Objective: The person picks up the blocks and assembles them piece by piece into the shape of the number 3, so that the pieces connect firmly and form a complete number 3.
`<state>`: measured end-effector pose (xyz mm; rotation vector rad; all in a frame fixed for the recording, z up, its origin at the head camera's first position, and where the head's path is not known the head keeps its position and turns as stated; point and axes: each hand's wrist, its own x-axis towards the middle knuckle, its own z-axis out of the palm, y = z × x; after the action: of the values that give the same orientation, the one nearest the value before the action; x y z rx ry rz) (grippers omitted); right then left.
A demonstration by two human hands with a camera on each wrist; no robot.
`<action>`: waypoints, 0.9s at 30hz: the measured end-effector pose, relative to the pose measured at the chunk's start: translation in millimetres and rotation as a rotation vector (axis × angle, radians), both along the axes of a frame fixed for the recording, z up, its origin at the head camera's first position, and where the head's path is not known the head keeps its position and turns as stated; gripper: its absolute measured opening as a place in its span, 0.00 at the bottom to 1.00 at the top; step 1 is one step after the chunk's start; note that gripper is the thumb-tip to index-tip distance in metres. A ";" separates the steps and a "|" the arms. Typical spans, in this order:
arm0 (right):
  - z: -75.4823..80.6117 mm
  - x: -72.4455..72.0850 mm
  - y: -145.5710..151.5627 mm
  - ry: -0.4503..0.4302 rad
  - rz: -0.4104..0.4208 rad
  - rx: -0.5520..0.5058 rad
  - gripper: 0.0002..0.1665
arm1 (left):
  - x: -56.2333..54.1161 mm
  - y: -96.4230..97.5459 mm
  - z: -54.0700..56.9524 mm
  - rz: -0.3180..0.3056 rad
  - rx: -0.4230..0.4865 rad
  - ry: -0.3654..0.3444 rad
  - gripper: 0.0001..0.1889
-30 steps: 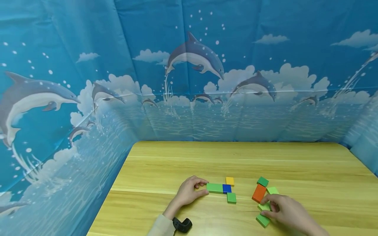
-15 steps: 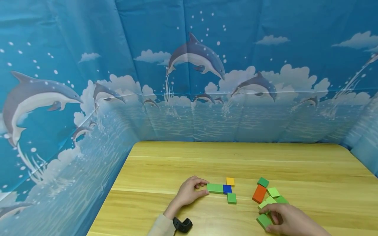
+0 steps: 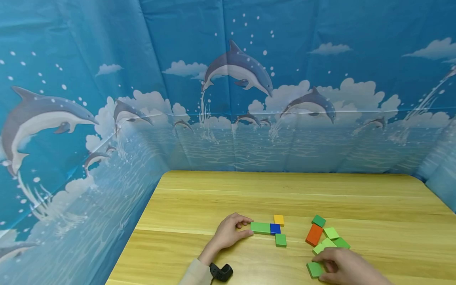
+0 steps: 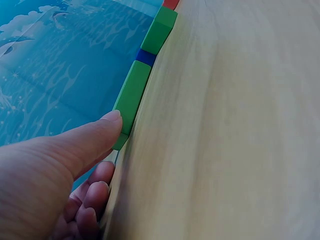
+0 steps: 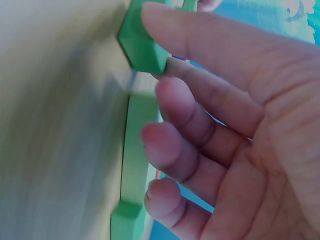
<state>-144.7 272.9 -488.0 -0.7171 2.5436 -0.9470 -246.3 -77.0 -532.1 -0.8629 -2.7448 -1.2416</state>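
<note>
In the head view, my left hand point(image 3: 229, 233) holds the left end of a long green block point(image 3: 260, 228) between thumb and index finger. The left wrist view shows the thumb on the near face of that long green block point(image 4: 132, 95). A small blue block point(image 3: 275, 228) touches its right end, with a yellow block point(image 3: 279, 220) behind and a green square block point(image 3: 280, 240) in front. My right hand point(image 3: 343, 265) pinches another small green block point(image 3: 315, 270) between thumb and index finger. In the right wrist view, the other fingers are bent beside this green block point(image 5: 145, 47).
Behind the right hand lie a red-orange block point(image 3: 314, 235), a dark green block point(image 3: 318, 221), light green blocks point(image 3: 331, 233) and a green block point(image 3: 342, 242). A blue dolphin-print curtain point(image 3: 249, 150) borders the wooden table point(image 3: 199, 198). A black device point(image 3: 221, 272) sits at the left wrist.
My right hand has moved toward the table's front and taken hold of the small green block, which has turned and shifted slightly left. A green block it covered now shows. The left hand stays put.
</note>
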 end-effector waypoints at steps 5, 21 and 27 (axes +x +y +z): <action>-0.8 -0.1 -13.6 0.028 -0.020 0.001 0.24 | 0.3 0.2 0.2 0.002 0.003 -0.011 0.16; 2.4 -3.3 -53.1 0.174 -0.106 0.110 0.24 | 0.3 1.1 1.2 0.004 -0.007 -0.008 0.17; -0.2 -2.4 -63.6 0.296 -0.141 0.143 0.23 | -0.4 0.9 0.5 -0.001 -0.003 -0.010 0.16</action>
<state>-147.1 209.3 -488.2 -0.6866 2.9192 -0.7356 -246.7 -76.0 -531.6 -0.8601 -2.7546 -1.2462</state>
